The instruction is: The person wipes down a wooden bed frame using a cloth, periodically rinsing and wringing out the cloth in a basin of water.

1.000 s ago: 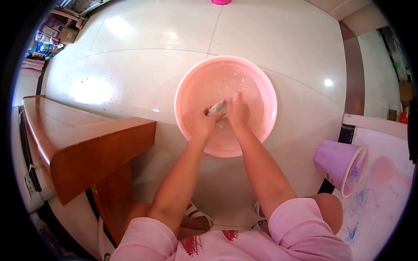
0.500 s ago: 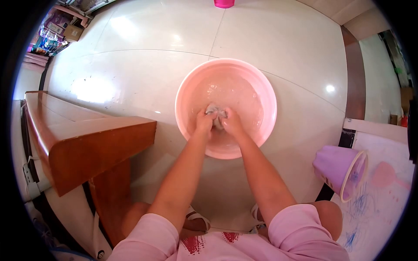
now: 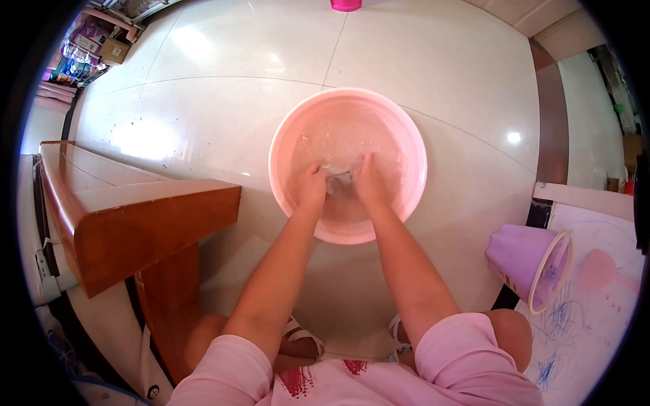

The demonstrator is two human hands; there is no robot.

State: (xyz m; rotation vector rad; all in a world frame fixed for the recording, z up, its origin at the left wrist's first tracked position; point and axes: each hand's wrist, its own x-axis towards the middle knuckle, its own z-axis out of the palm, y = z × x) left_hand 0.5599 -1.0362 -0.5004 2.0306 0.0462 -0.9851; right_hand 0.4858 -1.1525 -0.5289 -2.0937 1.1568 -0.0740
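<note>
A round pink basin [image 3: 279, 145] of water stands on the floor before me. Inside it, a wet greyish cloth [image 3: 338, 171] stretches between my two hands, partly under water. My left hand [image 3: 313, 183] is closed on the cloth's left end. On the other end, my right hand [image 3: 370, 179] is closed too, its thumb side upward and some fingers hidden.
A brown wooden bench-like piece [image 3: 149, 220] stands close on the left. To the right, a purple bucket [image 3: 518, 254] lies on its side by a scribbled white panel [image 3: 575, 331]. A bright pink container [image 3: 346, 5] is at the far top. Shelved goods [image 3: 84, 51] fill the upper left.
My hands have moved apart, drawing the bunched cloth out wider between them. The cloth sits lower in the water now. The view has shifted slightly.
</note>
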